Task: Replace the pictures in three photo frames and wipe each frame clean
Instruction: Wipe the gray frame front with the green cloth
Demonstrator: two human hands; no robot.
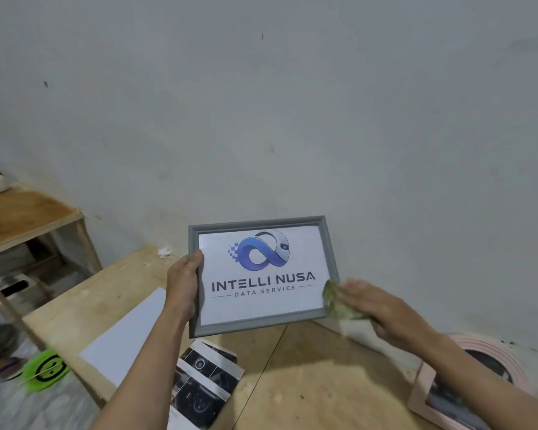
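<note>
A grey photo frame point(261, 322) holding a white print with a blue logo and the words INTELLI NUSA is held up above the wooden table point(308, 383). My left hand point(184, 283) grips its left edge, thumb on the front. My right hand point(382, 308) presses a green cloth point(336, 301) against the frame's lower right corner with flat fingers. A pink photo frame point(420, 395) lies on the table at the right, partly hidden under my right forearm. Dark printed pictures point(205, 383) lie on the table below the grey frame.
A white sheet point(128, 333) lies on the table at the left. A wooden shelf unit point(28, 225) stands at the far left, with a green object point(45, 369) on the floor below. A pink round object point(497, 358) sits at the right by the wall.
</note>
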